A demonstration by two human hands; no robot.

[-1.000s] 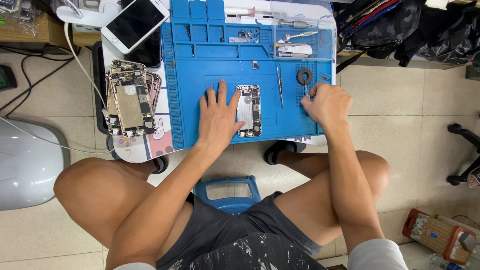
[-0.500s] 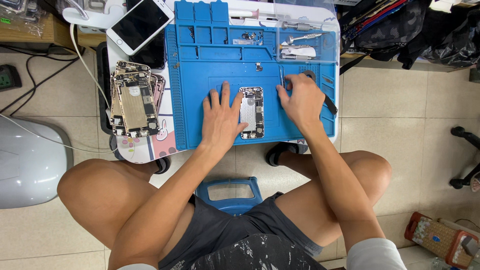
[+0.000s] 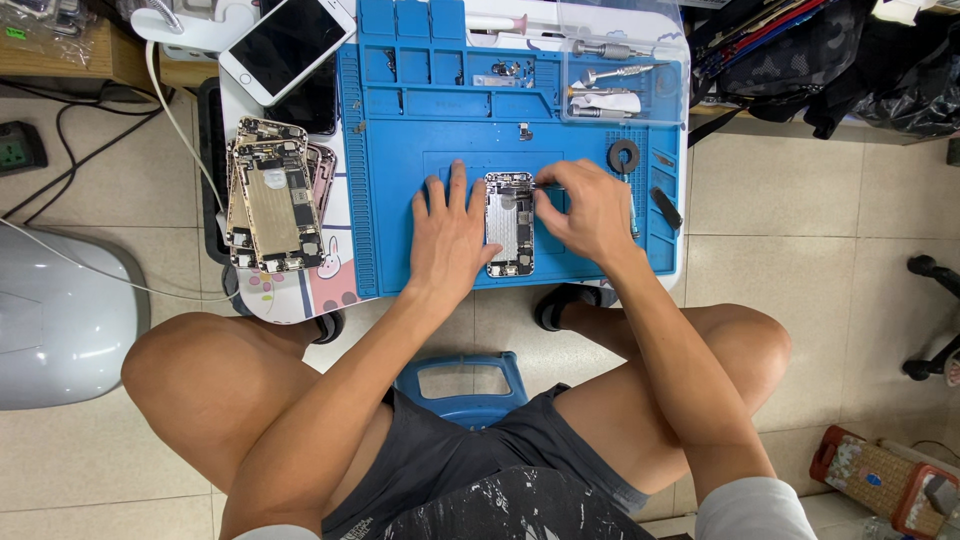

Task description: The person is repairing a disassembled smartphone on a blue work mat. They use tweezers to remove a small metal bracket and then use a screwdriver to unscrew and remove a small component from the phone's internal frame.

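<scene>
Our right hand (image 3: pixel 590 212) has come in from the mat's right edge to the opened phone chassis (image 3: pixel 510 224), fingers pinched on a thin tool (tip too small to identify) at its top corner; our left hand (image 3: pixel 452 232) still presses flat, fingers spread, steadying it on the blue mat (image 3: pixel 400 150)

From up here I see my own two bare arms running down to my left hand (image 3: pixel 452 236) and right hand (image 3: pixel 590 208), with no gloves, rings, watch or wristbands on either. The sleeves (image 3: pixel 755 510) at the bottom edge are pale grey, short and loose (only their ends show). My shorts (image 3: pixel 450 455) are dark charcoal, soft fabric, wrinkled at the lap. Below them a black shirt front (image 3: pixel 510 512) carries a scratchy white print. My legs are bare, and dark sandals (image 3: pixel 560 305) show on both feet.
</scene>
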